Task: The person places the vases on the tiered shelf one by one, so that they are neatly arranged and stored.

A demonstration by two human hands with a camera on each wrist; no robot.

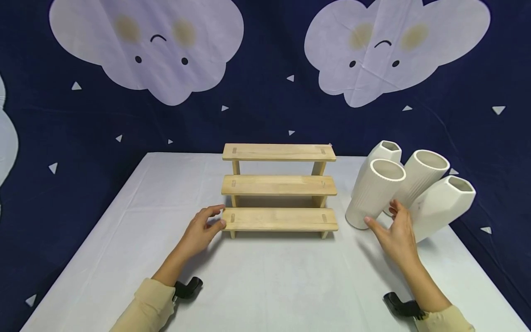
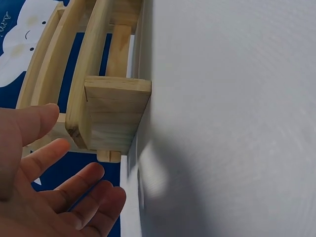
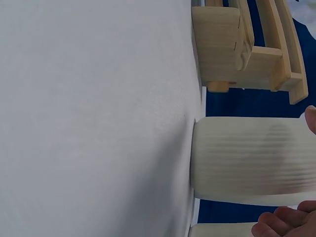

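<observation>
A three-step wooden shelf stand [image 1: 280, 185] stands at the table's middle. My left hand [image 1: 199, 233] is at the left end of its lowest step, thumb and fingers spread apart; in the left wrist view the fingers [image 2: 81, 183] are loosely bent with nothing between them. To the right, four-sided gaps aside, several white vases stand in a cluster. My right hand [image 1: 397, 237] is at the front ribbed vase [image 1: 373, 196], thumb and fingers parted on either side of its lower part. In the right wrist view that ribbed vase [image 3: 252, 160] lies between thumb and fingers.
Behind the front vase are another ribbed vase [image 1: 427, 173] and a faceted vase [image 1: 387, 147]; a second faceted vase [image 1: 445, 207] leans outward in view at the right. A white cloth covers the table [image 1: 286, 281]. A dark blue cloud-patterned curtain [image 1: 265, 83] hangs behind.
</observation>
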